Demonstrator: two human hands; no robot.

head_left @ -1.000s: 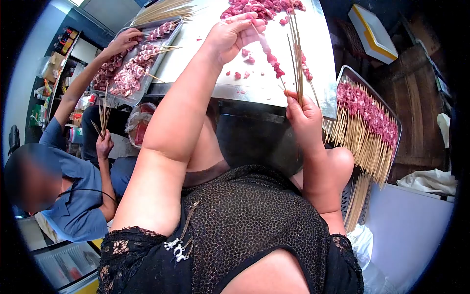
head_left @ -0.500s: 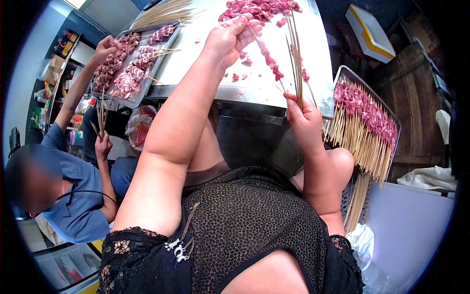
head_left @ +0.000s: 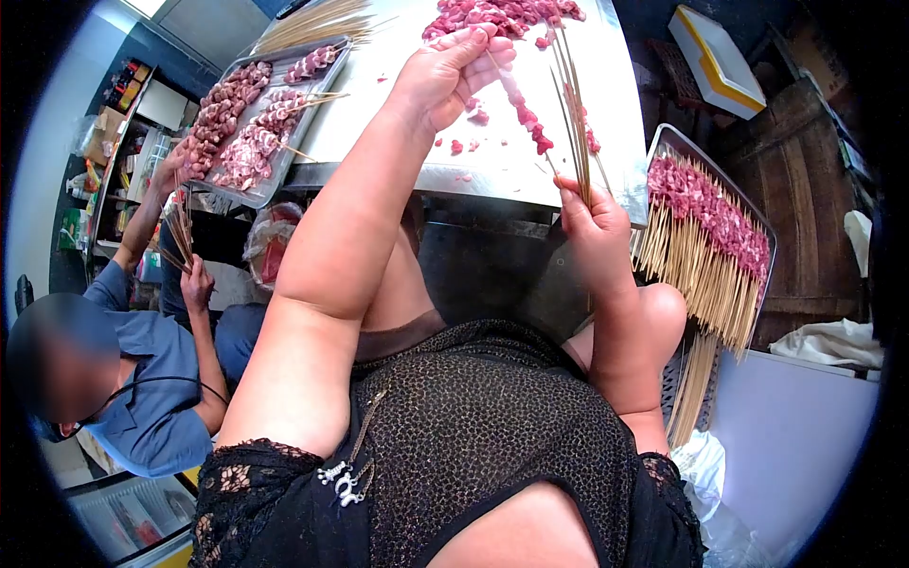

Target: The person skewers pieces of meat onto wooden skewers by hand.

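My left hand (head_left: 456, 76) is over the white table (head_left: 379, 133), its fingers closed at the upper end of a skewer threaded with red meat (head_left: 530, 123). That skewer slants down to my right hand (head_left: 595, 213), which is closed around its lower end and a bunch of bare wooden skewers (head_left: 574, 123) pointing upward. Behind my left hand lies a pile of raw meat (head_left: 492, 17). Small meat pieces (head_left: 478, 117) are scattered on the tabletop. Another threaded skewer, partly hidden, lies beyond the bunch.
On the right, a metal tray (head_left: 772, 248) holds rows of meat skewers. Another tray (head_left: 284, 175) with meat skewers is at the table's left, beside bare sticks (head_left: 317, 26). A co-worker (head_left: 161, 379) holds sticks there. A white-yellow box (head_left: 717, 62) stands back right.
My hands have shifted only slightly, still holding the threaded skewer. The co-worker's far hand has moved from the left tray down toward the sticks in the other hand.
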